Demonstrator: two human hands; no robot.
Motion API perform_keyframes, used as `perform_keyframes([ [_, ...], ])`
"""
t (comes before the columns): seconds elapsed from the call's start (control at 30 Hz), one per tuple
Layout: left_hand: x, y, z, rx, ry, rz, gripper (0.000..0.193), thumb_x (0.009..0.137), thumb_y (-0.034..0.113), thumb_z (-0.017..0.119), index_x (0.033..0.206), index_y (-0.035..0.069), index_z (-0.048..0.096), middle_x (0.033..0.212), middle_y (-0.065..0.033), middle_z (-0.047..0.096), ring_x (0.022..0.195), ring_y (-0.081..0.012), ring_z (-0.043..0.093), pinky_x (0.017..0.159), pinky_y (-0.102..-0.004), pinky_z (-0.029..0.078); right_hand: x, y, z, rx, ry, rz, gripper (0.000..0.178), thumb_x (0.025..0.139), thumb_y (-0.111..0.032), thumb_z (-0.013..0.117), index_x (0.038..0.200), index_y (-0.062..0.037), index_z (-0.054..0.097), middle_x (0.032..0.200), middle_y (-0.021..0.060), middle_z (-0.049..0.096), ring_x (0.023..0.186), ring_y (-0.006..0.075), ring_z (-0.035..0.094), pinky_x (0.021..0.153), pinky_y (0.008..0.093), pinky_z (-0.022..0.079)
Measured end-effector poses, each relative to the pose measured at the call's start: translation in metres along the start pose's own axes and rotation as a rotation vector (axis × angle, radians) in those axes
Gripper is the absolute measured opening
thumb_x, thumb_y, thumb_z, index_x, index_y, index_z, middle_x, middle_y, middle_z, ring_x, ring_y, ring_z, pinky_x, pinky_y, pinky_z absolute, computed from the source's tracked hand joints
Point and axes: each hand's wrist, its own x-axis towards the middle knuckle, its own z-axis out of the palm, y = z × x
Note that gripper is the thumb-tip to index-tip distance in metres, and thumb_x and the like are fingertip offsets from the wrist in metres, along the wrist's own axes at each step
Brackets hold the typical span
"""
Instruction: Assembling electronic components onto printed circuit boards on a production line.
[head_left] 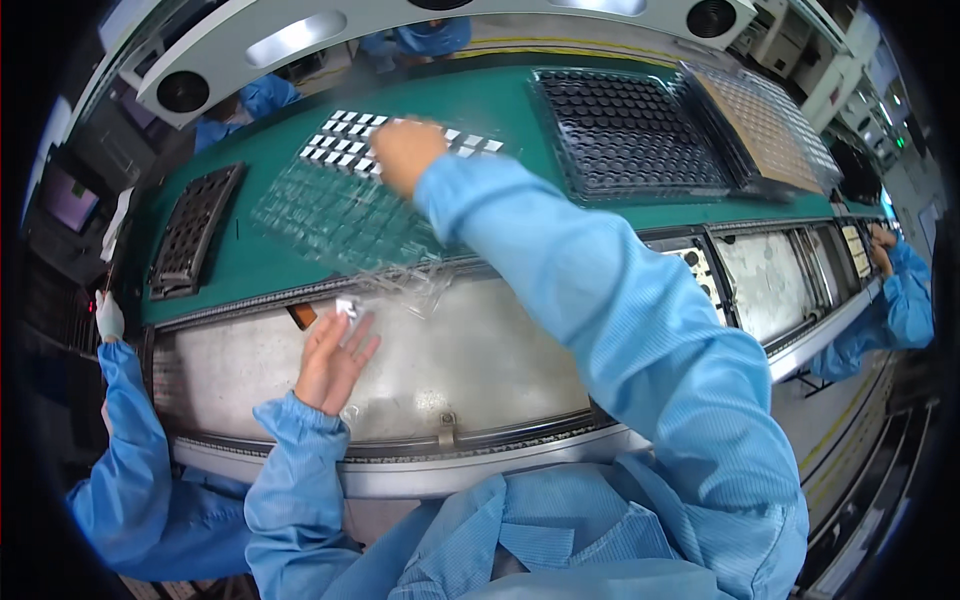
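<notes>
My left hand [335, 360] is palm up above the metal conveyor bed, with a small white piece [347, 308] pinched at the fingertips and the other fingers loosely spread. My right hand [408, 155] reaches far over the green table to a clear plastic tray [335, 215]. Its fingers are curled down among rows of small black-and-white pieces [345, 140] in the tray's far part; anything between them is hidden. The tray's near pockets look bare and transparent, and crumpled clear plastic [415, 285] lies at its near edge.
Trays of round black parts [635, 135] and a brown sheet [765, 130] lie at the right back. A dark slotted fixture [195, 230] rests at left. The conveyor rail [480, 445] runs along the front. Co-workers' hands show at far left [109, 316] and far right [882, 250].
</notes>
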Motion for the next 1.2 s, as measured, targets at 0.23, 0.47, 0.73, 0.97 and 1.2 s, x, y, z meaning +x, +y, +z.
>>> perform_keyframes([
  [0.23, 0.0, -0.001, 0.053, 0.032, -0.121, -0.038, 0.034, 0.09, 0.019, 0.056, 0.122, 0.011, 0.049, 0.125, -0.0042, 0.051, 0.126, -0.0233, 0.039, 0.102, -0.0413, 0.033, 0.015, 0.118, 0.006, 0.069, -0.248, 0.329, 0.026, 0.08, -0.024, 0.064, 0.101, -0.0095, 0.065, 0.11, 0.0132, 0.06, 0.106, 0.0322, 0.055, 0.086, 0.0406, 0.047],
  [0.47, -0.028, 0.023, 0.059, 0.018, -0.102, -0.018, 0.038, 0.09, 0.019, 0.056, 0.125, 0.008, 0.045, 0.129, -0.0111, 0.047, 0.127, -0.0265, 0.039, 0.102, -0.0403, 0.035, -0.003, 0.142, -0.002, 0.005, -0.091, 0.327, 0.018, 0.077, -0.023, 0.065, 0.089, -0.0115, 0.069, 0.099, 0.0142, 0.062, 0.094, 0.0321, 0.059, 0.082, 0.0408, 0.048],
  [0.73, -0.073, 0.056, 0.036, 0.008, -0.042, -0.02, 0.036, 0.09, 0.018, 0.056, 0.124, 0.012, 0.049, 0.119, -0.0031, 0.056, 0.114, -0.0195, 0.05, 0.094, -0.0346, 0.04, -0.027, 0.099, -0.041, 0.018, -0.279, 0.266, 0.021, 0.075, -0.023, 0.066, 0.09, -0.0086, 0.069, 0.099, 0.0172, 0.063, 0.094, 0.0325, 0.06, 0.083, 0.0413, 0.048],
  [0.97, -0.059, 0.118, 0.005, 0.254, 0.133, -0.01, 0.035, 0.088, 0.023, 0.059, 0.121, 0.016, 0.051, 0.105, -0.0026, 0.058, 0.096, -0.0162, 0.055, 0.082, -0.0322, 0.046, -0.071, 0.085, -0.084, -0.022, -0.585, 0.294, 0.036, 0.077, -0.034, 0.064, 0.083, 0.0018, 0.067, 0.09, 0.0188, 0.067, 0.077, 0.0294, 0.065, 0.067, 0.04, 0.051],
  [1.2, -0.009, 0.154, -0.053, 0.341, 0.228, 0.13, 0.048, 0.087, 0.024, 0.06, 0.131, 0.011, 0.044, 0.122, -0.0007, 0.053, 0.116, -0.0168, 0.045, 0.103, -0.0366, 0.026, -0.112, 0.011, -0.121, 0.859, -1.034, 0.732, 0.023, 0.084, -0.022, 0.059, 0.086, 0.0003, 0.065, 0.079, 0.005, 0.068, 0.055, 0.0077, 0.059, 0.04, 0.0177, 0.042],
])
